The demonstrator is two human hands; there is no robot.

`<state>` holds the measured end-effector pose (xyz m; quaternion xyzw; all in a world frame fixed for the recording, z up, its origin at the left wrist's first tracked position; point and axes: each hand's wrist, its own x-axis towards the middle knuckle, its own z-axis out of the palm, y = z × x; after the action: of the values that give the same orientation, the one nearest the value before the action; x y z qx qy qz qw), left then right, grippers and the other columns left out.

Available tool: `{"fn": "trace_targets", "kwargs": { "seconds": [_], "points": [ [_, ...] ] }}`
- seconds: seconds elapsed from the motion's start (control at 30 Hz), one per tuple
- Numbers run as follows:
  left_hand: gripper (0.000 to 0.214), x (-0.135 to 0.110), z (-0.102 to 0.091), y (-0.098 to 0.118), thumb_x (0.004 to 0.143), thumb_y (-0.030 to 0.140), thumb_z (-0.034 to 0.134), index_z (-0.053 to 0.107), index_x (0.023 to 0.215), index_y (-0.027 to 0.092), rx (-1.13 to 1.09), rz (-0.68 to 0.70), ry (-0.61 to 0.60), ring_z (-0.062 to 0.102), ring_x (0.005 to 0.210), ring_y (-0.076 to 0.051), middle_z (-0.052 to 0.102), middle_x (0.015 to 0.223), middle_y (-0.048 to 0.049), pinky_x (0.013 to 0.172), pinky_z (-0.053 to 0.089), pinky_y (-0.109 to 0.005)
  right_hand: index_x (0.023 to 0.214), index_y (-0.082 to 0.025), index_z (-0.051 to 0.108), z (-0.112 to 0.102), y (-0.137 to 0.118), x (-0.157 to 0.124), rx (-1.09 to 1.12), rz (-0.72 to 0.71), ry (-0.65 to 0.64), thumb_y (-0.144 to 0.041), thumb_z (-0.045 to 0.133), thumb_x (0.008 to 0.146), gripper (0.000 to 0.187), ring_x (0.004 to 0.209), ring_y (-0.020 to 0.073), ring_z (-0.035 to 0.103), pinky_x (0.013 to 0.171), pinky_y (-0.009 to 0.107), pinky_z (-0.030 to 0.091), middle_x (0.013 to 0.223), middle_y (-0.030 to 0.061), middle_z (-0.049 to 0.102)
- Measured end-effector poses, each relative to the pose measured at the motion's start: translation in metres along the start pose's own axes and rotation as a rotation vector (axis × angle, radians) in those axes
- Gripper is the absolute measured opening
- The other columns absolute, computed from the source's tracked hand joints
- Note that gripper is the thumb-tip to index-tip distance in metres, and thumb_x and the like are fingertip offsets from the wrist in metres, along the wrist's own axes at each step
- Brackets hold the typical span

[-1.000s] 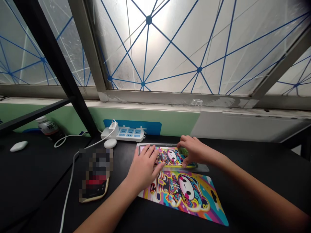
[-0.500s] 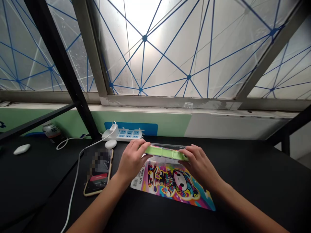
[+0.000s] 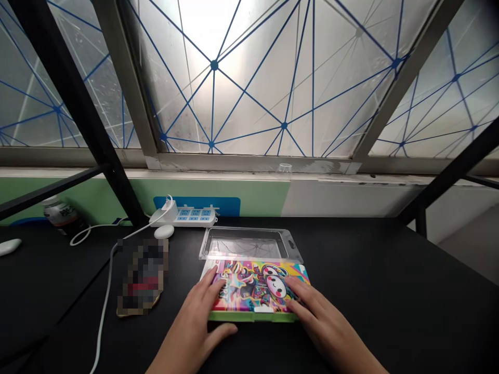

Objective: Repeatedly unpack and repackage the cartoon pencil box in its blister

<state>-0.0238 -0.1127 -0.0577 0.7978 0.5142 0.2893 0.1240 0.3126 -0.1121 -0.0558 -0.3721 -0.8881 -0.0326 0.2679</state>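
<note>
In the head view a pencil box (image 3: 249, 288) lies flat on the black desk, its top printed with a colourful cartoon character and its front edge light green. Fingers of my left hand (image 3: 195, 317) rest on its left end, spread, with the thumb reaching along the desk in front of it. On its right end lie the outstretched fingers of my right hand (image 3: 323, 317); that thumb is hidden. Just behind the box is a clear plastic blister tray (image 3: 294, 249), rim down on the desk. The printed card seen before is mostly or wholly covered by the box.
Left of the hands is a phone (image 3: 144, 283), blurred by pixelation. A white cable (image 3: 105, 301) runs to a power strip (image 3: 195, 215) at the back wall. Near it sit a round white object (image 3: 163, 231) and a dark bottle (image 3: 64, 215). Black frame bars (image 3: 97, 140) slant at the left.
The pencil box, held on edge between both hands before, now lies face up on the desk over the card. Both hands have lowered and loosened, and the view has turned slightly right.
</note>
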Motion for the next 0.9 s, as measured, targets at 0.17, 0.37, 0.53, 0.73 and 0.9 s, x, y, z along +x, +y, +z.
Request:
{"fn": "trace_targets", "kwargs": {
  "seconds": [0.17, 0.37, 0.53, 0.73, 0.9],
  "points": [
    [0.073, 0.002, -0.008, -0.001, 0.087, 0.036, 0.066, 0.032, 0.152, 0.030, -0.212, -0.236, -0.122, 0.045, 0.140, -0.030, 0.043, 0.155, -0.0108, 0.113, 0.040, -0.049, 0.144, -0.028, 0.046, 0.003, 0.001, -0.001, 0.070, 0.233, -0.095, -0.041, 0.076, 0.081, 0.072, 0.135, 0.0354, 0.048, 0.105, 0.050, 0.050, 0.152, 0.0139, 0.046],
    [0.080, 0.001, -0.004, -0.010, 0.081, 0.032, 0.071, 0.034, 0.151, 0.031, -0.249, -0.278, -0.090, 0.047, 0.137, -0.029, 0.047, 0.149, -0.0096, 0.112, 0.040, -0.046, 0.145, -0.031, 0.048, -0.008, 0.015, -0.001, 0.165, 0.406, -0.164, -0.037, 0.077, 0.080, 0.072, 0.134, 0.0344, 0.050, 0.107, 0.052, 0.047, 0.150, 0.0119, 0.049],
    [0.089, -0.003, 0.003, -0.012, 0.079, 0.027, 0.070, 0.025, 0.156, 0.035, -0.264, -0.249, -0.019, 0.052, 0.132, -0.029, 0.050, 0.141, -0.0096, 0.109, 0.042, -0.045, 0.127, -0.029, 0.067, -0.034, 0.027, 0.028, 0.305, 0.436, -0.210, -0.052, 0.078, 0.076, 0.057, 0.125, 0.0360, 0.056, 0.105, 0.053, 0.047, 0.131, 0.0115, 0.065],
    [0.104, -0.003, -0.004, 0.001, 0.076, 0.026, 0.071, 0.008, 0.158, 0.040, -0.298, -0.299, -0.077, 0.053, 0.132, -0.032, 0.052, 0.145, -0.0090, 0.100, 0.049, -0.045, 0.092, -0.020, 0.073, -0.028, 0.035, 0.052, 0.421, 0.722, -0.097, -0.056, 0.040, 0.099, 0.049, 0.072, 0.0245, 0.067, 0.063, 0.034, 0.056, 0.081, 0.0056, 0.072],
    [0.109, -0.002, -0.009, 0.005, 0.076, 0.036, 0.074, 0.003, 0.158, 0.038, -0.266, -0.368, -0.077, 0.056, 0.127, -0.032, 0.056, 0.141, -0.0090, 0.099, 0.049, -0.046, 0.113, -0.024, 0.070, -0.020, 0.030, 0.028, 0.433, 0.717, -0.025, -0.059, 0.040, 0.098, 0.048, 0.092, 0.0278, 0.070, 0.079, 0.037, 0.057, 0.104, 0.0083, 0.074]
  ]
}}
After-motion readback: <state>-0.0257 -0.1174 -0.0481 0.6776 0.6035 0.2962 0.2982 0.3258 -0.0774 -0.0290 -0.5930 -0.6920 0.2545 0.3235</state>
